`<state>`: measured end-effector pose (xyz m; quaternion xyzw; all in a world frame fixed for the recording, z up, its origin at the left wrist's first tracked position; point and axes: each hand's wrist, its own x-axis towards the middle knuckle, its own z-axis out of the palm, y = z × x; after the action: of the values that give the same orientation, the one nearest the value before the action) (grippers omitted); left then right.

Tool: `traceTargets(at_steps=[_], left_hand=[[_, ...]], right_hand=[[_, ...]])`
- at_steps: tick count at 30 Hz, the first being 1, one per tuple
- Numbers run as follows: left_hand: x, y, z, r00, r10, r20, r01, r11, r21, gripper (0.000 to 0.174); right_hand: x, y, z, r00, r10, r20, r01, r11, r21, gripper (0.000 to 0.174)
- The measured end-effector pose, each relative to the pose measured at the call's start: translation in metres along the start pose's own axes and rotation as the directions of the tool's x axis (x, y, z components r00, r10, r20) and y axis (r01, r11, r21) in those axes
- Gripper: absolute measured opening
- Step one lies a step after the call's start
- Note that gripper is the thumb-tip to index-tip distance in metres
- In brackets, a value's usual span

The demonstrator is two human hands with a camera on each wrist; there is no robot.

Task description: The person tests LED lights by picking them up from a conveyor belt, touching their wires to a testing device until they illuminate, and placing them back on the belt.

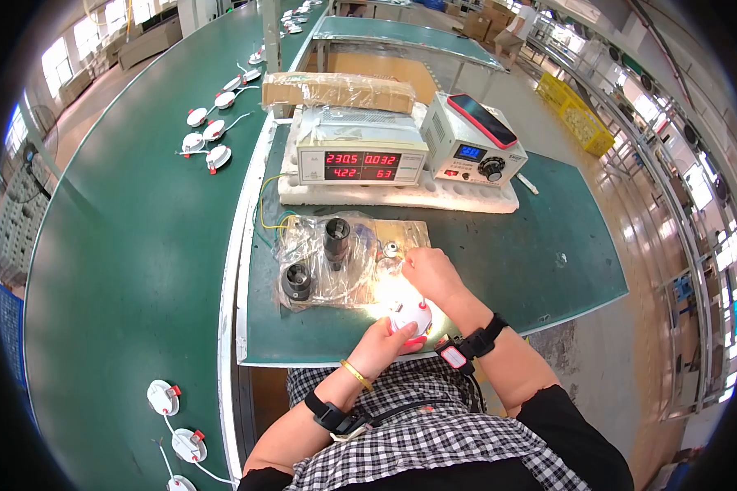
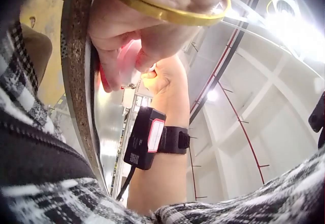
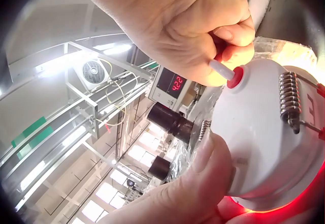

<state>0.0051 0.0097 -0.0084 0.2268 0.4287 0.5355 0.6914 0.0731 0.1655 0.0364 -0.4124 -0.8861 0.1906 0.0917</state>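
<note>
lamp (image 1: 413,319) near front edge of table (image 1: 549,270), lit; gripped in left hand (image 1: 381,344), thumb on housing (image 3: 256,114). white cord (image 3: 222,70) pinched in curled fingers of right hand (image 1: 436,277), close to red grommet (image 3: 235,77). best: lamp steady, no tug on cord, thumb clear of spring (image 3: 290,99). beyond, black sockets (image 1: 336,239) on board (image 1: 416,233); behind, meter (image 1: 360,166) glowing red.

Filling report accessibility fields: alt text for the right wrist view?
The left hand grips a white round lamp, glowing at its edge, while the right hand holds the white cable at its red grommet. Behind are two black cylinders and a meter reading 4.22.
</note>
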Motion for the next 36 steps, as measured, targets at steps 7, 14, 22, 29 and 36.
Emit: traceTargets(at_steps=[7,14,22,29,36], left_hand=[[-0.003,-0.001,-0.008,0.996,0.023,0.083,-0.008,0.984,-0.179,0.042],[-0.008,0.012,-0.003,0.995,0.005,0.099,0.023,0.958,-0.284,0.047],[-0.002,0.003,-0.002,0.996,0.003,0.088,0.007,0.993,-0.114,0.036],[-0.002,0.001,-0.003,0.998,-0.011,0.061,0.017,0.995,-0.093,0.035],[-0.016,0.014,-0.002,0.986,0.064,0.154,-0.033,0.979,-0.199,0.042]], right_hand=[[0.000,-0.001,0.001,1.000,0.008,-0.005,-0.008,1.000,0.005,0.022],[0.001,-0.002,0.001,0.999,0.044,0.026,-0.044,0.999,0.004,0.021],[0.001,-0.001,0.002,0.997,0.073,0.041,-0.073,0.997,0.006,0.021],[0.000,0.000,0.002,0.998,0.058,0.027,-0.059,0.998,0.023,0.021],[-0.023,-0.022,-0.033,0.997,0.059,0.039,-0.067,0.964,0.256,0.028]])
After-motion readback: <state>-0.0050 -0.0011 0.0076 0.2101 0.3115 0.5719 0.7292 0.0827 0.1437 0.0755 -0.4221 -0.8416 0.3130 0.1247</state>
